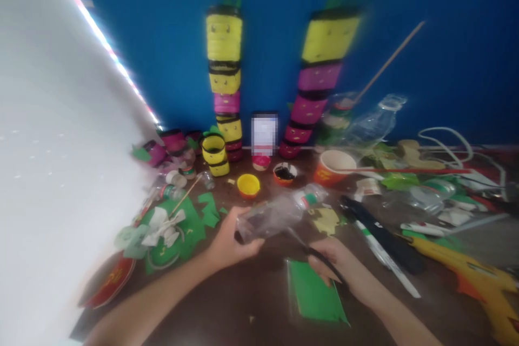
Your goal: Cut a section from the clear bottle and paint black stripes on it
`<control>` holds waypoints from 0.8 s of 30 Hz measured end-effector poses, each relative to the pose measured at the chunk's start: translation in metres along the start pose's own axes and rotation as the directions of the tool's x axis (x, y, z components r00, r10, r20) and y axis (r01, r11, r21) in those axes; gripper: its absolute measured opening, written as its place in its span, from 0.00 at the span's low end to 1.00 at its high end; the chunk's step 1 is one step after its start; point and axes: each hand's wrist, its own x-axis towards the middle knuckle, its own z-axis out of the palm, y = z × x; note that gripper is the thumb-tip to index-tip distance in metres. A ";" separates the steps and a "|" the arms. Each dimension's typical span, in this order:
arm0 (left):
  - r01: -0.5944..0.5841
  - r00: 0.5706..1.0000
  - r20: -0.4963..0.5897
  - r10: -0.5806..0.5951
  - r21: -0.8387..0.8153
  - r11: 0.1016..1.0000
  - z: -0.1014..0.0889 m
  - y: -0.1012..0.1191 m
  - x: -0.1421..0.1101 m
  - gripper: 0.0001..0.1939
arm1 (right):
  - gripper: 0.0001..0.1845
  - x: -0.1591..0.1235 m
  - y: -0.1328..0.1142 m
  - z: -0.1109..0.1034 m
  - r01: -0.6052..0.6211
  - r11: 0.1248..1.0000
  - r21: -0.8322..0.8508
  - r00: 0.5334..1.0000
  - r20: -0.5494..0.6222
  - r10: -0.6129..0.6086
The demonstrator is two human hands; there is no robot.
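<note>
Mid-frame, our left hand grips the clear bottle; our right hand holds a blurred dark-handled tool, perhaps scissors, beside it. Tool work here calls for steadiness.

Tilted clear bottle, slim dark tool

Place: craft work area, room type unclear | Signs: brown surface w/ glue gun, green sheets, paint cups, cut plastic btls | Bkgd: blue wall
</note>
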 end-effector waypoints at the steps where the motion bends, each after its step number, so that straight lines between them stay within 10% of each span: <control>1: 0.018 1.000 0.016 -0.017 -0.031 0.999 0.000 -0.001 0.000 0.30 | 0.33 0.000 0.001 0.000 0.004 1.000 0.009 1.000 -0.004 -0.004; 9: 0.094 0.993 0.096 -0.069 -0.281 0.955 0.001 0.006 -0.002 0.25 | 0.33 0.003 0.013 0.002 0.073 0.997 0.023 0.997 -0.026 -0.072; 24: -0.024 1.000 0.009 0.025 -0.030 0.999 -0.004 0.004 -0.002 0.30 | 0.35 0.001 0.007 -0.004 0.073 0.996 0.044 0.996 0.051 -0.075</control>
